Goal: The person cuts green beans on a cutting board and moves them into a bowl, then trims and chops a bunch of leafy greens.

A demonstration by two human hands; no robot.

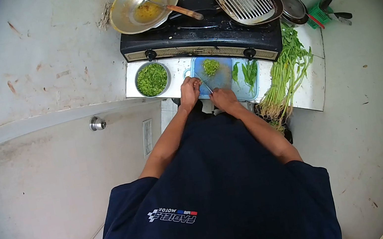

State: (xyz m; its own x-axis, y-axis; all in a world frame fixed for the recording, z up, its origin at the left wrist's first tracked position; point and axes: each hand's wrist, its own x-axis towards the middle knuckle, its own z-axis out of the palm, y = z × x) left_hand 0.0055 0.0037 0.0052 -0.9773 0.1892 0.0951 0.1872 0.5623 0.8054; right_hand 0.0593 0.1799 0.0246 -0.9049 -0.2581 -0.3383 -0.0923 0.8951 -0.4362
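Note:
My right hand [224, 98] is closed round the handle of a knife [206, 85], whose blade points up and left over the blue cutting board [247, 92]. Beside the blade, at the board's left edge, my left hand [190, 89] has its fingers pressed together; what they hold, if anything, is too small to make out. A small heap of chopped greens [211, 67] lies near the board's top. Some whole green leaves [249, 72] rest on its right part. Left of the board stands a round bowl [152, 79] full of chopped greens.
Behind the board is a black gas stove [198, 36] carrying a wok [120, 11] with a wooden-handled spatula [184, 12] and a grill pan [275, 3]. Long rooted greens [285, 72] hang over the counter's front edge at right. A green basket [319, 14] holds utensils.

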